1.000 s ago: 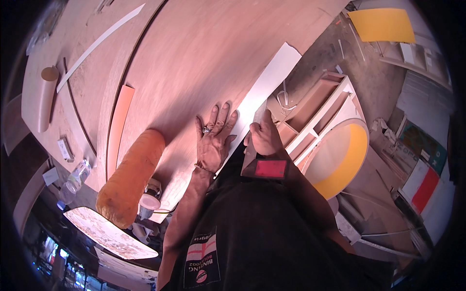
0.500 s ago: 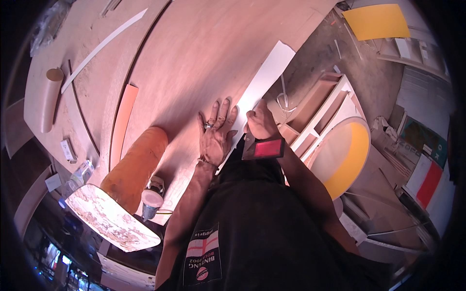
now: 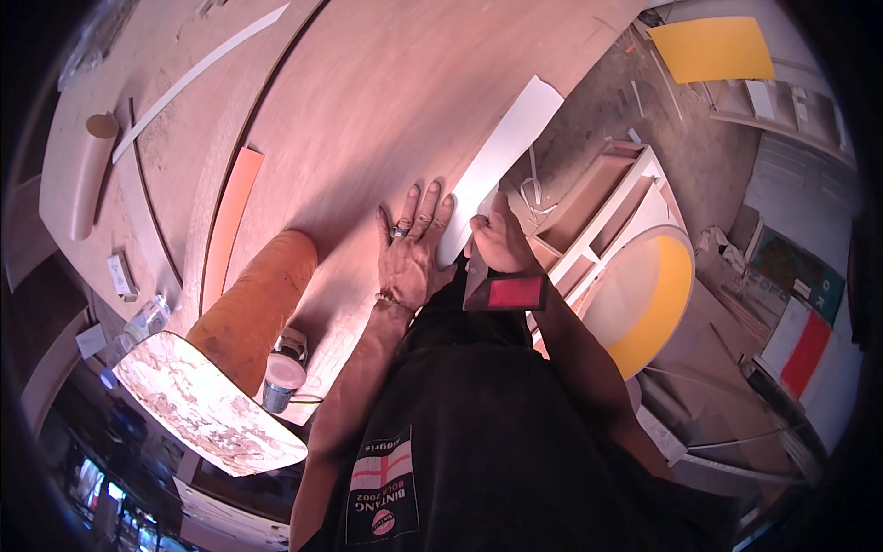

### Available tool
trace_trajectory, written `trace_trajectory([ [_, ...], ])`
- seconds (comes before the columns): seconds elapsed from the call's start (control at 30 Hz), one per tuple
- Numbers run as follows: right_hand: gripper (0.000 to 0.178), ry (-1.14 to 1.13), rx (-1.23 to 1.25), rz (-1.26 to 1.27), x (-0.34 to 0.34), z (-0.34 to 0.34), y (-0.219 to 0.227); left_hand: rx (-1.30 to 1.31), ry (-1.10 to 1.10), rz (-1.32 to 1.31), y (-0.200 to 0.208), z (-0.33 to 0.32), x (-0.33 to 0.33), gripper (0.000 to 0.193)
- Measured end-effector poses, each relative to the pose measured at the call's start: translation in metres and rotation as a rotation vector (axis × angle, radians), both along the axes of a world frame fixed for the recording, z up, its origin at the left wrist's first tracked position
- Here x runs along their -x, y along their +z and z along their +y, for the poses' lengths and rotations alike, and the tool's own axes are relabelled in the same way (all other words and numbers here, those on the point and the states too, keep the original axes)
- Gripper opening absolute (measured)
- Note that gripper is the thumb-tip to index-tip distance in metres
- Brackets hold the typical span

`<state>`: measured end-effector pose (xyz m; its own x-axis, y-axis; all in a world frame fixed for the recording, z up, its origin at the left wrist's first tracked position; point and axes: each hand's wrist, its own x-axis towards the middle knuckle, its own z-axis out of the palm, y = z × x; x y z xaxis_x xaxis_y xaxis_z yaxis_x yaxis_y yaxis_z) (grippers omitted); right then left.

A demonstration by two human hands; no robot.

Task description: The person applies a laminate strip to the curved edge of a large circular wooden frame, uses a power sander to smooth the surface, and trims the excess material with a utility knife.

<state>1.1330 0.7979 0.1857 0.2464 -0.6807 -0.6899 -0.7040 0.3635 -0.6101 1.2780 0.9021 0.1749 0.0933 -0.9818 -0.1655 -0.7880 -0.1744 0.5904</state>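
Note:
My left hand [image 3: 410, 258] lies flat with fingers spread on a large wooden sheet [image 3: 386, 101], close to the sheet's right edge. A long white strip [image 3: 504, 138] lies along that edge, passing between my hands. My right hand [image 3: 501, 237] is closed in a grip at the strip's right side. Below its fist shows a flat grey tool with a red and black end [image 3: 515, 293]. The fist hides part of the tool, so I cannot tell its exact kind.
An orange cylinder [image 3: 258, 313] carries a bright, paint-smeared panel [image 3: 207, 405] at its near end. A small power tool [image 3: 286, 368] sits beside it. Left are a rolled sheet [image 3: 94, 175] and an orange strip [image 3: 235, 221]. A pale wooden frame [image 3: 593, 235] stands right.
The view has shifted slightly. My right hand and the tool have moved a little down and to the right; my left hand stays flat on the sheet.

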Motion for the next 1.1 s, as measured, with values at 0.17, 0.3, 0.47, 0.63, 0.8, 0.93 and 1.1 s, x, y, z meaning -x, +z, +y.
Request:
trace_trajectory([
  [0.17,0.033,0.048,0.103,0.003,0.016,-0.001,-0.021,-0.016,-0.028,-0.024,0.004,-0.001,0.000,0.110],
  [0.3,0.030,0.001,-0.010,-0.158,0.025,0.006,-0.028,-0.007,0.010,-0.023,0.001,0.001,0.001,0.114],
  [0.47,0.025,-0.029,-0.012,-0.135,0.004,-0.001,-0.012,-0.035,0.024,0.009,0.004,-0.004,0.003,0.114],
  [0.63,0.024,-0.083,0.025,-0.186,0.017,0.014,-0.012,-0.003,0.024,-0.015,0.003,-0.002,0.003,0.113],
  [0.8,0.023,0.029,0.036,-0.094,0.009,0.017,0.018,-0.028,0.032,0.022,0.005,0.000,0.000,0.112],
  [0.93,0.020,-0.047,0.016,-0.135,0.006,0.027,0.003,0.001,0.046,0.045,0.004,-0.001,0.002,0.105],
  [1.1,0.019,-0.069,-0.020,-0.060,-0.007,0.023,-0.002,-0.012,0.031,0.020,0.004,-0.002,0.001,0.096],
])
